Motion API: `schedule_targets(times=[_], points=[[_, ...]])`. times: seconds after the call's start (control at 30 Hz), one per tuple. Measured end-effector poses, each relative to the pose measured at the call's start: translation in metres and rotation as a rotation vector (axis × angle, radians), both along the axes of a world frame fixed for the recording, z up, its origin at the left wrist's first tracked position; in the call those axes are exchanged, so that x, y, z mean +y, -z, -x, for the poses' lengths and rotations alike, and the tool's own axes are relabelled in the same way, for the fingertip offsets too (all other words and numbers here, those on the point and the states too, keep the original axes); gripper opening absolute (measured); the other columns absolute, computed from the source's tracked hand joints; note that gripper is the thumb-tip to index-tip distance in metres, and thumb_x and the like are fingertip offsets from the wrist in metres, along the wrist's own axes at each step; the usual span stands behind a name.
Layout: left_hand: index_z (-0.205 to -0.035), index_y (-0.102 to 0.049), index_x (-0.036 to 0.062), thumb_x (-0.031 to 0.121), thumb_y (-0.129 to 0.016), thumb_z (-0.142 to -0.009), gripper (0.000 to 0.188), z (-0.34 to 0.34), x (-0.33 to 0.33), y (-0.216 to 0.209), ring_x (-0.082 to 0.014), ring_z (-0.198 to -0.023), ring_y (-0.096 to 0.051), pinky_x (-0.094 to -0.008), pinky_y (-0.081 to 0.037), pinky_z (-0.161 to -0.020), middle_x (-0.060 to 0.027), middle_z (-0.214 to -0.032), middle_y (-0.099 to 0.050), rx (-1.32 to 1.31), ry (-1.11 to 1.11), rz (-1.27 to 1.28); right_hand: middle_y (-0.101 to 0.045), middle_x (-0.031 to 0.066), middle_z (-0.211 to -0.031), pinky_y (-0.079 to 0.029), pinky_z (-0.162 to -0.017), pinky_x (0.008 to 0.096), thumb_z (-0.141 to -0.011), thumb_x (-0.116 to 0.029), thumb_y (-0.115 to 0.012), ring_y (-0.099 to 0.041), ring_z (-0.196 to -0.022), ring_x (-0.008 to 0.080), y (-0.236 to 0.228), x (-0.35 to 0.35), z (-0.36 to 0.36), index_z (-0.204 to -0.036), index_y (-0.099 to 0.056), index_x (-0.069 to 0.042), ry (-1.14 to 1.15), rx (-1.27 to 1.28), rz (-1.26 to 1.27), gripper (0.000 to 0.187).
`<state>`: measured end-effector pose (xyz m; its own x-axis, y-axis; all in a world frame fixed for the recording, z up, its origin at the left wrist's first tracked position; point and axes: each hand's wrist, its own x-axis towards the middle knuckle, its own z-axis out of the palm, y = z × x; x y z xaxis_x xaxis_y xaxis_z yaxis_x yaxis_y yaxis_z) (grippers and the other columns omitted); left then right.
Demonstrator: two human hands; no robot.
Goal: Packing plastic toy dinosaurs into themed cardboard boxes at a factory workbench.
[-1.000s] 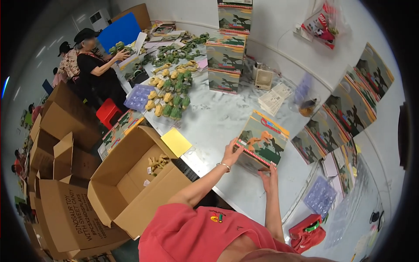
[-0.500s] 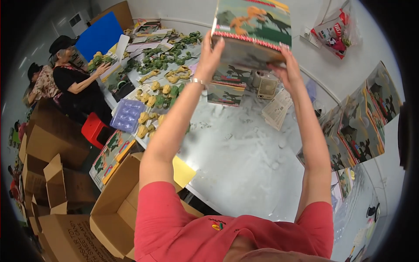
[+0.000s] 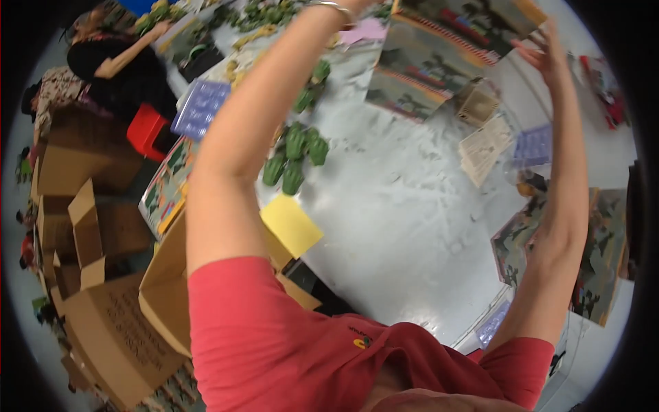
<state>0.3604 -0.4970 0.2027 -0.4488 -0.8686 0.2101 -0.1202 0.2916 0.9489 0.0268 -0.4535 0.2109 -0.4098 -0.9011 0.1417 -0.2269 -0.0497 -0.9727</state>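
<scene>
A printed display box with dinosaur pictures sits at the far side, on top of a similar dinosaur box. My right hand is beside the upper box's right edge, its fingers stretched out and apart; whether a fingertip touches the box cannot be made out. At the top edge, my left hand is mostly cut off, left of the boxes, with a bracelet on the wrist and its fingers out of view. A small beige device and paper sheets lie right of the boxes.
Green moulded pieces and a yellow card lie at the table's left, near an open carton. More dinosaur boxes stand at right. A red stool and a person in black are at left.
The box that both hands held up now rests on the other box. My hands have spread apart, the right one off its side. The view has shifted, and the green pieces show.
</scene>
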Motion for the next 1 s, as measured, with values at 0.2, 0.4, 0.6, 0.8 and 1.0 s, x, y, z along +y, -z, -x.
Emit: schedule_targets(times=[0.2, 0.4, 0.6, 0.8, 1.0], points=[[-0.100, -0.059, -0.0013, 0.046, -0.033, -0.094, 0.054, -0.242, 0.042, 0.147, -0.0134, -0.073, -0.053, -0.0273, -0.041, -0.070, -0.0054, -0.080, -0.060, 0.306, -0.261, -0.246, -0.058, 0.0025, -0.103, -0.044, -0.062, 0.0230, -0.087, -0.048, -0.045, -0.057, -0.082, 0.0121, 0.142, 0.059, -0.079, -0.120, -0.049, -0.009, -0.255, -0.036, -0.121, 0.051], [-0.064, -0.052, 0.0110, 0.042, -0.041, -0.092, 0.043, -0.309, 0.162, 0.346, -0.0132, -0.038, -0.040, -0.0251, -0.032, -0.035, 0.0005, -0.047, -0.043, 0.243, -0.839, -0.783, -0.060, 0.0041, -0.085, -0.048, -0.055, 0.0284, -0.080, -0.014, -0.055, -0.058, -0.073, 0.0133, 0.395, 0.211, -0.152, -0.106, -0.058, -0.006, -0.553, -0.006, -0.799, 0.027], [-0.062, -0.046, 0.0118, 0.042, -0.040, -0.092, 0.043, -0.237, 0.248, 0.372, -0.0138, -0.045, -0.042, -0.0264, -0.034, -0.042, -0.0010, -0.047, -0.041, 0.403, -0.657, -1.154, -0.059, 0.0093, -0.103, -0.044, -0.082, 0.0388, -0.079, -0.024, -0.058, -0.055, -0.098, 0.0279, 0.425, 0.309, -0.160, -0.100, -0.061, -0.011, -0.649, 0.690, -0.707, 0.025], [-0.090, -0.062, 0.0043, 0.034, -0.045, -0.091, 0.034, -0.069, 0.288, 0.372, -0.0095, -0.059, -0.052, -0.0238, -0.042, -0.055, -0.0004, -0.064, -0.056, -0.111, 0.026, -0.989, -0.063, 0.0107, -0.087, -0.046, -0.070, 0.0400, -0.078, -0.021, -0.056, -0.059, -0.081, 0.0272, 0.412, 0.373, -0.039, -0.088, -0.060, -0.007, -0.055, 0.683, -0.699, 0.018], [-0.101, -0.061, 0.0025, 0.029, -0.051, -0.090, 0.030, 0.011, 0.348, 0.364, -0.0084, -0.065, -0.055, -0.0214, -0.042, -0.057, -0.0018, -0.074, -0.061, -0.369, 0.384, -0.739, -0.059, 0.0075, -0.055, -0.048, -0.051, 0.0306, -0.079, -0.019, -0.056, -0.058, -0.050, 0.0167, 0.403, 0.535, 0.004, -0.065, -0.059, -0.002, 0.209, 0.337, -0.730, 0.022]])
